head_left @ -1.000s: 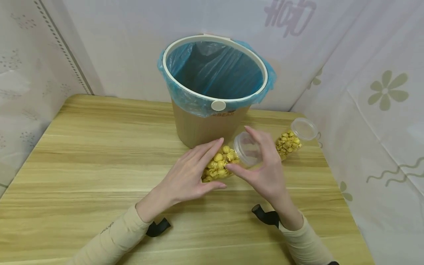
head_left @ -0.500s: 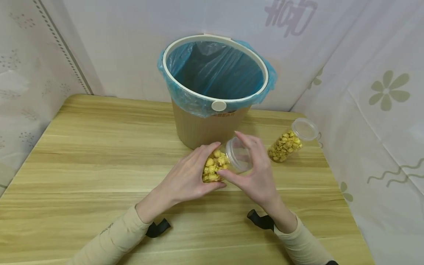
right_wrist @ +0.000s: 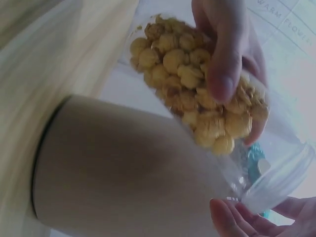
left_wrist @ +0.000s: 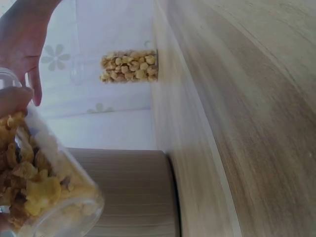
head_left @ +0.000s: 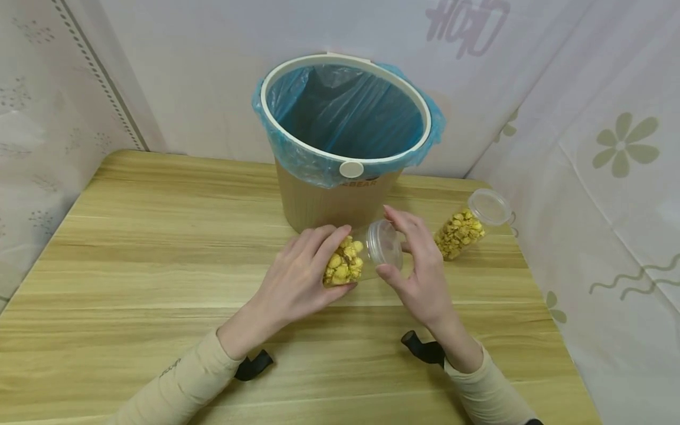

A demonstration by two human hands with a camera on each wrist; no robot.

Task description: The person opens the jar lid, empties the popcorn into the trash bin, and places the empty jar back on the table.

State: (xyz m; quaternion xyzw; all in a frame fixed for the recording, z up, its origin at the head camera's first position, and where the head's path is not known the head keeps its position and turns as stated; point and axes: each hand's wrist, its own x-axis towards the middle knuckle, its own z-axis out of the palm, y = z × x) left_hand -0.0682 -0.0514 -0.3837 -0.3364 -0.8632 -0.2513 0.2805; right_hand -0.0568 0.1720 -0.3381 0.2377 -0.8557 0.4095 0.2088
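My left hand [head_left: 297, 274] grips the body of a clear plastic jar [head_left: 366, 262] partly filled with yellow popcorn [head_left: 342, 265]. The jar is tilted over the table, lid end to the right. Around its clear screw lid [head_left: 386, 243] curl the thumb and fingers of my right hand [head_left: 425, 283]. In the right wrist view, the left thumb presses on the jar wall beside the popcorn [right_wrist: 182, 74], and right fingertips [right_wrist: 224, 217] are at the lid. The left wrist view shows the jar's base [left_wrist: 69, 217] in front of the bin.
A beige bin [head_left: 329, 206] lined with a blue bag [head_left: 303, 159] stands just behind the hands. A second lidded popcorn jar [head_left: 459, 233] stands on the right of the wooden table [head_left: 159, 248]. Patterned curtains [head_left: 600, 236] enclose the back and sides.
The jar first shifted left with both hands. My right hand then slid back right along it, its thumb going from the jar body to the lid. Bin and second jar stayed put.
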